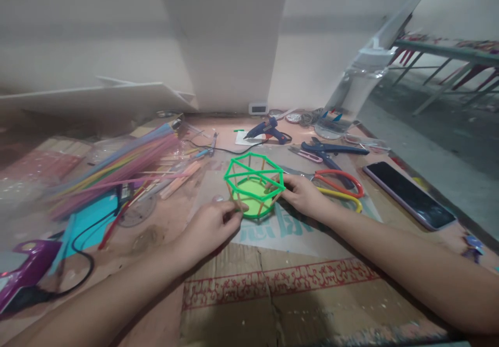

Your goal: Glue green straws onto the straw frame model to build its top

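A small basket-like frame (254, 172) stands between my hands on the paper. Its eight-sided top is made of bright green strips with crossing strips across it. Thin wooden sticks join it to a light green round base (255, 197) edged in darker green. My left hand (212, 226) is closed, fingertips pinching the frame's lower left side by a stick. My right hand (299, 195) grips its right side, with some fingers hidden behind the green strips. Just behind my right hand lie scissors (343, 176) with red and yellow handles.
Behind sit a blue glue gun (267, 130), blue pliers (335, 148), pink snips (307, 154) and a water bottle (353, 92). A phone (407, 193) lies right. Colored strips (128, 165) and a purple tool (29, 269) with a cord are left. Cardboard (226, 316) lies in front.
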The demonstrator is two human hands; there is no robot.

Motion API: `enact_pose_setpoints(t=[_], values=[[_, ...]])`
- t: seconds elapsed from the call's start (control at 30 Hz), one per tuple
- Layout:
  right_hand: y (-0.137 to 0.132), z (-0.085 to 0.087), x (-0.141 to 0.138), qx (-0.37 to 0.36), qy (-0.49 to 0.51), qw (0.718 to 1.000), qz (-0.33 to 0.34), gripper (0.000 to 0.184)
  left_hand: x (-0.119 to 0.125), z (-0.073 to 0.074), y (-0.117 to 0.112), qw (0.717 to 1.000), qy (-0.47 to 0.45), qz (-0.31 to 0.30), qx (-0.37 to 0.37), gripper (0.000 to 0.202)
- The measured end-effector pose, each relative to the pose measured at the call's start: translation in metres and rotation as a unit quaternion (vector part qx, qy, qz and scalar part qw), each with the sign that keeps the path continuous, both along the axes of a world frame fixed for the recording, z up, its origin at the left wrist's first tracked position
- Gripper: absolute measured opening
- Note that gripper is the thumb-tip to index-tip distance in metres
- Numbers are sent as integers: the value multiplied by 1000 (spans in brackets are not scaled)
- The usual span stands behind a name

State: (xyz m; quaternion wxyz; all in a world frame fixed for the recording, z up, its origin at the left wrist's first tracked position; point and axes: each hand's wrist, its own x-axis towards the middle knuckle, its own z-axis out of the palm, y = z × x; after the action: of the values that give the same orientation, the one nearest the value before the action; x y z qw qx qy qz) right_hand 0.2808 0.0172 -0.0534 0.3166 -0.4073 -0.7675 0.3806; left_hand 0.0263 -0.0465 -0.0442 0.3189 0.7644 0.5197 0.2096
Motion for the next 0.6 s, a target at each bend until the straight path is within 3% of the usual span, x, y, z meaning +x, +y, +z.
enact_pose_setpoints(t=[0.17, 0.6], values=[[0, 2, 0, 7, -3, 1000, 2, 27, -1, 6, -1, 1000, 4, -4, 4, 28], [1, 3, 1, 23, -12, 1000, 3, 25, 3, -3, 0, 1000, 25, 1, 8, 25]])
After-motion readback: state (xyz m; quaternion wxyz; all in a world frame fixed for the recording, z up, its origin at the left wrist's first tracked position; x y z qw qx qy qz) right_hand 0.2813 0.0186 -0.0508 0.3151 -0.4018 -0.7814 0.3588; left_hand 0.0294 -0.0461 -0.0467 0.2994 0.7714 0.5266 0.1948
